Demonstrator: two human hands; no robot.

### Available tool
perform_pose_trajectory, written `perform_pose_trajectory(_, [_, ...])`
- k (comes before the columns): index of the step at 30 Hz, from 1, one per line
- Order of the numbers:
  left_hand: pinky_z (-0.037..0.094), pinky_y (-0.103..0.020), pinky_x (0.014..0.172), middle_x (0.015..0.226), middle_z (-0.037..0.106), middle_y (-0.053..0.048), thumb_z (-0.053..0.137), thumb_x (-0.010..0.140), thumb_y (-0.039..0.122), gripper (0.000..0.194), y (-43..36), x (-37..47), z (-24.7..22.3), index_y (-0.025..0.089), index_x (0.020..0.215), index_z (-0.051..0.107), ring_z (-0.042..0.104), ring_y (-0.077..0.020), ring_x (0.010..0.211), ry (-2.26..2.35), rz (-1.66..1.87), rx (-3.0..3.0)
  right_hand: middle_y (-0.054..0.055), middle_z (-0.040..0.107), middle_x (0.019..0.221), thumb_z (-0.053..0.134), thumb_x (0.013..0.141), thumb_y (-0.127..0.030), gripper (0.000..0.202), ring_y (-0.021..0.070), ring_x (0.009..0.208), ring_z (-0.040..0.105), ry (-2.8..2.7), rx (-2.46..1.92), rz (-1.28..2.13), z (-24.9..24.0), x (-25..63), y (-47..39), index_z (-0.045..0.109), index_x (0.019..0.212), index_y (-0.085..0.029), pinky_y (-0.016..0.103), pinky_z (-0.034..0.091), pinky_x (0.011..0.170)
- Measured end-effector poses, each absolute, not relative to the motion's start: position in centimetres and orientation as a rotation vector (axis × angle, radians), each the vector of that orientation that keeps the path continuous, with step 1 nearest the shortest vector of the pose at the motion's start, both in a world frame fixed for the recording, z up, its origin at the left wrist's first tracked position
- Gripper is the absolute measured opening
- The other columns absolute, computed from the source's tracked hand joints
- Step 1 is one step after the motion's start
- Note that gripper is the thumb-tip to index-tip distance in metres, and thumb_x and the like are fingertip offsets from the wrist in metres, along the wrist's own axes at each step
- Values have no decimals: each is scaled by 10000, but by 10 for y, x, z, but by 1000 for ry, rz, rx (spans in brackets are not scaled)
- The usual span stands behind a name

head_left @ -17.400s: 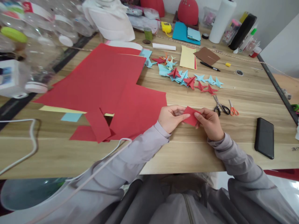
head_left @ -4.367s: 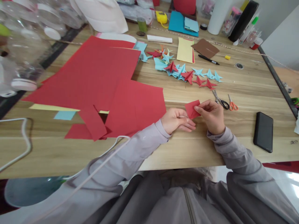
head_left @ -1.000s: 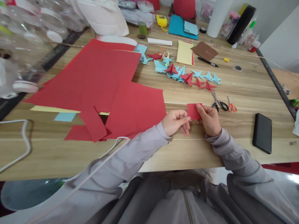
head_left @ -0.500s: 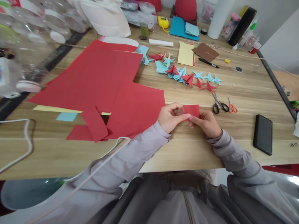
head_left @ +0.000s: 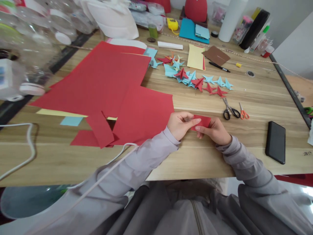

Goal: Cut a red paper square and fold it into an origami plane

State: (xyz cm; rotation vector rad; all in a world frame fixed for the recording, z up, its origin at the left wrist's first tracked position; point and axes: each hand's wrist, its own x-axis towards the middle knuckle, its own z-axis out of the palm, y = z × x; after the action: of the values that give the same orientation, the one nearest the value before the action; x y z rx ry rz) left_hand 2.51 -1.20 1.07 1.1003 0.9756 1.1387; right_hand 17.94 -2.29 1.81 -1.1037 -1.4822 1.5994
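Note:
Between both hands, above the front part of the wooden table, is a small red paper piece [head_left: 204, 121]. My left hand [head_left: 180, 125] pinches its left side, with the thumb lying across the front. My right hand [head_left: 216, 130] grips the right side and lower edge, its thumb tip close below the left thumb. Fingers behind the paper are partly hidden. Large red sheets [head_left: 146, 111] lie just left of my left hand. Black-handled scissors [head_left: 230, 110] and small orange scissors [head_left: 244, 111] rest beyond my right hand.
Folded red and blue paper figures [head_left: 198, 83] lie beyond the hands. A black phone [head_left: 275, 142] is at the right. Red strips [head_left: 99, 129] and a white cable [head_left: 30, 140] are at the left. Clear bottles [head_left: 36, 49] crowd the far left; a white bottle [head_left: 232, 19] stands at the back.
The red paper now looks lower and flatter between my fingers, tilted down to the right. My left thumb has moved slightly up relative to the right thumb. The camera view has shifted slightly.

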Motion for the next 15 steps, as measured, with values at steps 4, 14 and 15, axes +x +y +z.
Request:
perform_pose_trajectory(4, [430,-225,458,491,624,4,764,645,338,238,-13,25,12,152,559,642,539,-97,445,996,1176,1173,11,659,537,740,698,-418,304,98,447,584,-1472,-1091,1617,16,181,-22,653,637,-133,224,504,474])
perform_pose_trajectory(14, [391,-226,472,501,605,1,730,667,443,324,-10,26,11,148,561,646,497,-93,471,1087,1219,1237,24,663,538,750,681,-434,332,101,443,585,-1467,-1109,1708,16,181,-22,647,643,-121,220,498,468])
perform_pose_trajectory(15, [380,-225,470,491,588,6,735,659,444,326,-10,26,10,148,559,642,479,-89,467,1105,1234,1238,24,662,536,749,680,-438,336,101,441,585,-1469,-1115,1709,16,181,-22,647,640,-121,219,495,464])
